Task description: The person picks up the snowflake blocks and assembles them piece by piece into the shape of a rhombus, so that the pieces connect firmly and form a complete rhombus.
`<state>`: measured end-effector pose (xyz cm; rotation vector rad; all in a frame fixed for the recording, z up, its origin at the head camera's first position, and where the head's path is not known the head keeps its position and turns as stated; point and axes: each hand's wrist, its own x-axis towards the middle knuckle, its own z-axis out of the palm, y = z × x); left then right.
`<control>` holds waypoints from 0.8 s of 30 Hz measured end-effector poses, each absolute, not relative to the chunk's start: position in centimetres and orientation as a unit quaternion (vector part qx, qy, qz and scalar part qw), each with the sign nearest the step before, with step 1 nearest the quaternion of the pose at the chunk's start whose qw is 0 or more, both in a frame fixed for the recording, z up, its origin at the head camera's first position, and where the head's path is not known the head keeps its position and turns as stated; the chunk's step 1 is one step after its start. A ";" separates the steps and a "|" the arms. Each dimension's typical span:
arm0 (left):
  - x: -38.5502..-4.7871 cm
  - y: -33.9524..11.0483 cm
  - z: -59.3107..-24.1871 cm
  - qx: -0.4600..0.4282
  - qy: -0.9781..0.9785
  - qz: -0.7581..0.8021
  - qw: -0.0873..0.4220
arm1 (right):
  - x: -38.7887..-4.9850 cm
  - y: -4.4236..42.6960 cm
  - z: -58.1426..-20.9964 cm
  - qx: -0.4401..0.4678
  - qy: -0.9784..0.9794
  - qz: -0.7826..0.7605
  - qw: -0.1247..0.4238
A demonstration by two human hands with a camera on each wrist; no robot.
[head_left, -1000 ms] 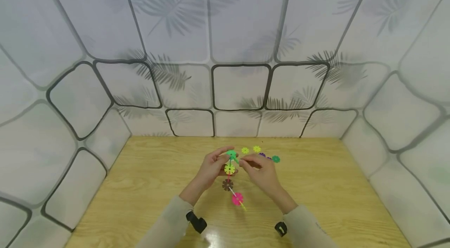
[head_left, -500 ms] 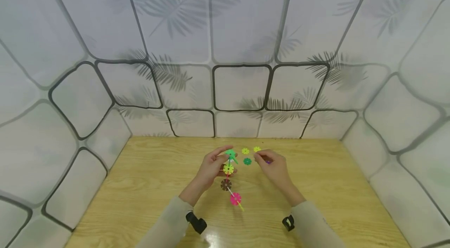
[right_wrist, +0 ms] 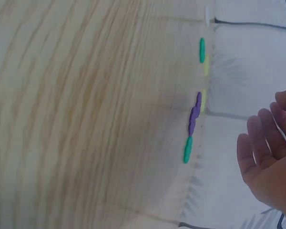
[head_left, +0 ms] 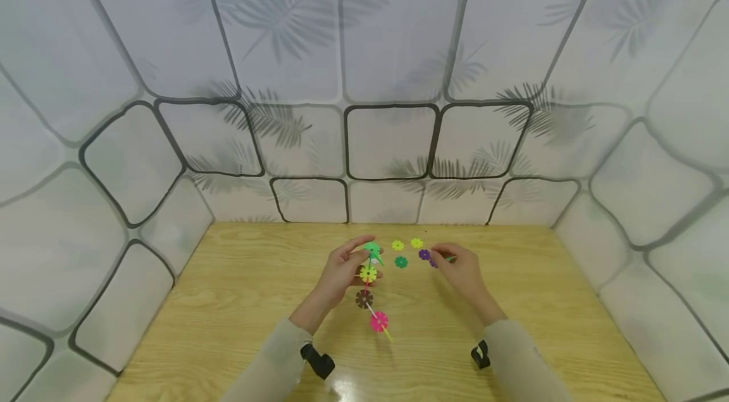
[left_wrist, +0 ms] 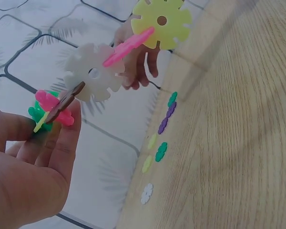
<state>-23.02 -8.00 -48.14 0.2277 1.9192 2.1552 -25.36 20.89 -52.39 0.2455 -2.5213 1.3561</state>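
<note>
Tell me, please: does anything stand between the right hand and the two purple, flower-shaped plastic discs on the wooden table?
Nothing visible does: in the right wrist view, only air separates the right hand from the purple discs.

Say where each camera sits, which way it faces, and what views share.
Head: worn on the head, facing forward and down at the tabletop; left hand, right hand and sleeves show.
Left wrist: worn there, looking past the left hand along the disc chain; the right hand shows behind.
Right wrist: worn there, looking across the tabletop to the wall; the right hand shows at right.
Both wrist views share the purple discs and the right hand.
</note>
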 end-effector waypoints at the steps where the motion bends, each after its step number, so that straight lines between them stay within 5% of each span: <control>1: -23.0 -8.0 -48.1 0.077 0.657 0.740 0.122 | -25.4 21.1 -52.4 0.084 -0.873 0.460 0.135; 14: -22.9 -8.1 -47.8 0.067 0.643 0.753 0.120 | -26.8 23.9 -54.9 0.021 -0.912 0.407 0.049; 24: -23.1 -8.1 -47.6 0.069 0.639 0.755 0.129 | -27.0 24.6 -56.0 0.037 -0.925 0.377 0.038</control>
